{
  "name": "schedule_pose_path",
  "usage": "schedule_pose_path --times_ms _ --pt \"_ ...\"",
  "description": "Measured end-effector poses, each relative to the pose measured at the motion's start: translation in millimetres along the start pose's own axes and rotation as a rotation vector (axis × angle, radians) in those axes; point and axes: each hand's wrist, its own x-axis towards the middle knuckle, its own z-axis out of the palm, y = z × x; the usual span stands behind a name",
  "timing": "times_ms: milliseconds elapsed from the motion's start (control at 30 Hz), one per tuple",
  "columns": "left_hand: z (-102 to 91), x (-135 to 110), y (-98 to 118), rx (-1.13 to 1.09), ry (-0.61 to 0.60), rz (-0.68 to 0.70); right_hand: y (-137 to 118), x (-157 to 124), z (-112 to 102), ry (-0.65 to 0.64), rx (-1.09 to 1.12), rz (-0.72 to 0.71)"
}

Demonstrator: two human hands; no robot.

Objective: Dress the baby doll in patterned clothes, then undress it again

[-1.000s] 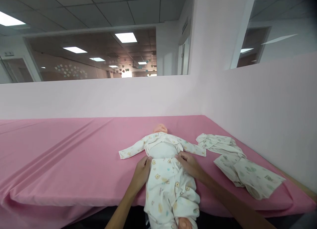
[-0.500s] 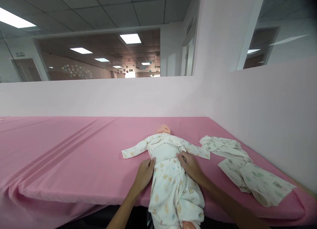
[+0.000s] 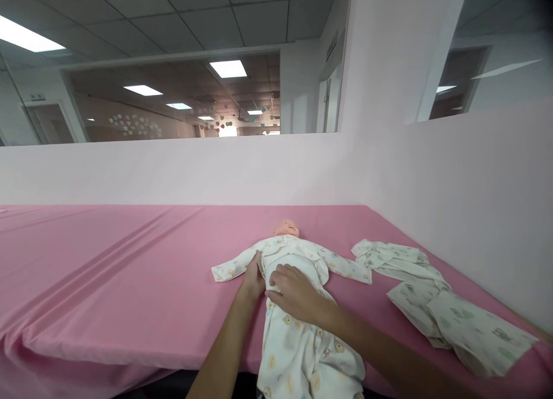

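Note:
A baby doll [image 3: 287,227] lies on its back on the pink-covered table. It wears a white printed shirt [image 3: 287,246] with its sleeves spread, and matching trousers [image 3: 294,353]. The shirt is bunched up at the chest, baring a pale belly [image 3: 298,265]. At the doll's left-of-picture side, my left hand [image 3: 254,278] is closed at the shirt's lower edge, its fingers partly hidden. My right hand [image 3: 296,292] reaches across the belly above the waistband, fingers bent and thumb apart, with nothing visible between them.
A second set of white printed baby clothes [image 3: 458,318] lies on the right of the pink cloth [image 3: 129,284]. White walls [image 3: 173,171] with windows stand behind and to the right. The table's front edge is close to me.
My left hand has moved up from the trouser waist to the shirt's side. My right hand has left the waistband's right side and moved left across the belly.

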Motion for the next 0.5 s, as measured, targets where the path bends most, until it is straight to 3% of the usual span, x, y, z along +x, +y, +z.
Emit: schedule_pose_path --times_ms 233,400,500 --pt "10.6 16 -8 -0.116 0.05 0.079 -16 1 -5 -0.156 -0.238 0.024" --pt "19.0 28 -11 -0.183 0.014 0.088 -25 -4 -20 -0.251 -0.315 0.075" --pt "19.5 29 -18 -0.214 0.0 0.076 -27 -5 -21 -0.307 -0.377 0.031"
